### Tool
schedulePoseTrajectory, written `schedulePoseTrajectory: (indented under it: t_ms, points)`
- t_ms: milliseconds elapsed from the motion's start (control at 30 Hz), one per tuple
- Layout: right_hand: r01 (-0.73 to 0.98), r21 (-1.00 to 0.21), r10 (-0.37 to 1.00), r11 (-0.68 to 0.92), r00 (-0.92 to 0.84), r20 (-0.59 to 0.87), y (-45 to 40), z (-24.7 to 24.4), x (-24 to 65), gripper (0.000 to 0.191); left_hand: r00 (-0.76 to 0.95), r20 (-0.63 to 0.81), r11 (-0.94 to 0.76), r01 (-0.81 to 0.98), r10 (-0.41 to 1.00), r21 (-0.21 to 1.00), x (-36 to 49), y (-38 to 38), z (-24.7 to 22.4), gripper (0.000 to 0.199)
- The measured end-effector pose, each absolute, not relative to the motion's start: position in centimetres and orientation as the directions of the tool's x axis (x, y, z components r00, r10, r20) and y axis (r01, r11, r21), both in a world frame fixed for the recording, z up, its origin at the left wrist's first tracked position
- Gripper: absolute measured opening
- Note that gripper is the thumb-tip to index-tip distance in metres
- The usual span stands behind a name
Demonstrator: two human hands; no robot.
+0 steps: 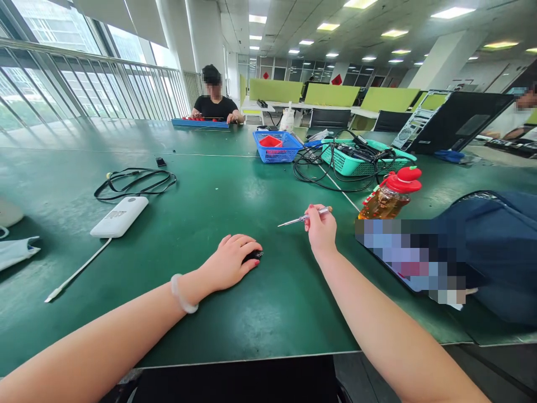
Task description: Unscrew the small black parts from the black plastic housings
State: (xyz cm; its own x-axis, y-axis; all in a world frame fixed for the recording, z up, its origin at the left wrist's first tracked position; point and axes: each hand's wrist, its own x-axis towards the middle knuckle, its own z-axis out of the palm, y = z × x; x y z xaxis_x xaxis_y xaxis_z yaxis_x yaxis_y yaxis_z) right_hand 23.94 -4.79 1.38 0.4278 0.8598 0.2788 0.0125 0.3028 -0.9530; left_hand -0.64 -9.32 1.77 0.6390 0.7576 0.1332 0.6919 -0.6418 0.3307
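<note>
My left hand (230, 261) rests palm down on the green table (218, 190), its fingers covering a small black object (254, 256) that shows only at the fingertips. A pale bracelet circles that wrist. My right hand (321, 229) is lifted a little above the table and grips a slim screwdriver (302, 218) with a clear handle, its metal tip pointing left. The two hands are about a hand's width apart.
A white power bank (119, 216) with a cable and a black cord coil (135, 182) lie at left. A blue basket (277, 146), a green basket of cables (364, 158), a red-capped bottle (392, 196) and a dark blue bag (489, 246) stand at right. A person sits at the far end.
</note>
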Motion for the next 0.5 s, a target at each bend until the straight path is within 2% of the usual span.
schedulePoseTrajectory:
  t_ms: [233, 500]
  points:
    - [-0.002, -0.957, 0.873, 0.291, 0.409, 0.265, -5.0, 1.4, 23.5, 0.030, 0.456, 0.029, -0.441, 0.841, 0.889, 0.313, -9.9, -13.7, 1.9, 0.037]
    - [0.055, -0.953, 0.879, 0.296, 0.375, 0.295, -4.9, 0.8, 23.3, 0.030, 0.064, 0.094, -0.086, 0.964, 0.994, 0.251, -21.0, -16.7, 1.3, 0.050]
